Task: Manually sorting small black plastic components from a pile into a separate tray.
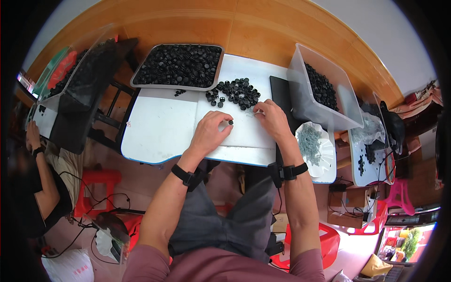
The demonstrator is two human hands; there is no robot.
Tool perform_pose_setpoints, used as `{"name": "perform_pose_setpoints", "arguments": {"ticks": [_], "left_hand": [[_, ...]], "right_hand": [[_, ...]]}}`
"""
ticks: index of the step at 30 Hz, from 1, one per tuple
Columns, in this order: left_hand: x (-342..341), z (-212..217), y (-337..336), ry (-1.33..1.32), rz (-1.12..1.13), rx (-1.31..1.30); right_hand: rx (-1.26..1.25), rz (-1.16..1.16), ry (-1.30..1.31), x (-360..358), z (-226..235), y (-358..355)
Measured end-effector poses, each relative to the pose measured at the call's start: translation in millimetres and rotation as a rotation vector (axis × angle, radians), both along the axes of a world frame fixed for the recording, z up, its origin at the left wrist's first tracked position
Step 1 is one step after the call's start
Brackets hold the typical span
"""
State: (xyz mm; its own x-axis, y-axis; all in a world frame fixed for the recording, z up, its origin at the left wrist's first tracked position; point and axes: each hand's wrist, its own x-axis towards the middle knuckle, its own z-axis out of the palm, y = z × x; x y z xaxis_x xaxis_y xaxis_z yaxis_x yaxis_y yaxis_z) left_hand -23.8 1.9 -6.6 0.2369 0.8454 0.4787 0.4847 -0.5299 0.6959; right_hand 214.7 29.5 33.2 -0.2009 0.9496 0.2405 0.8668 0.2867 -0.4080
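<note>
Between the thumb and forefinger of my left hand (210, 134) is a small round black cap (230, 122), held just above the white table. My right hand (273, 121) is to the right of it, fingertips pinched together at the edge of a loose pile of black caps (239, 92). Whatever those fingertips hold, if anything, is too small to make out. Several caps in the pile lie with their hollow side up. Thin greenish-grey shavings are scattered on the tabletop by my right fingertips.
A metal tray (136, 85) heaped with black parts stands at the back left. To the right are a clear plastic bin (305, 101) of black parts and a white fluted paper dish (327, 149) with grey-green shavings (309, 141). At far left a co-worker's hand (33, 135) rests near another table.
</note>
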Motion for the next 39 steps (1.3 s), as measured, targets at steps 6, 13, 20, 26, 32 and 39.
{"name": "perform_pose_setpoints", "arguments": {"ticks": [6,13,20,26,32,39], "left_hand": [[2.9,-2.8,-1.2,-0.068,0.011,-0.042],[1.5,3.8,-4.1,-0.113,0.044,-0.135],[5.6,4.0,-3.3,-0.137,0.014,-0.128],[2.0,4.0,-6.1,-0.099,0.016,-0.125],[2.3,3.6,-7.1,-0.098,0.024,-0.098],[4.4,0.8,-7.9,0.003,0.021,0.057]], "right_hand": [[0.128,0.011,0.034,4.7,-16.8,-6.0],[0.016,-0.074,0.832,-44.6,-21.8,-41.0],[0.004,-0.063,0.928,-67.2,-43.4,-48.2],[-0.003,-0.032,0.875,-70.3,-43.6,-48.3],[-0.003,-0.025,0.848,-70.5,-43.3,-47.9],[0.000,-0.040,0.797,-69.3,-42.4,-48.8]]}}
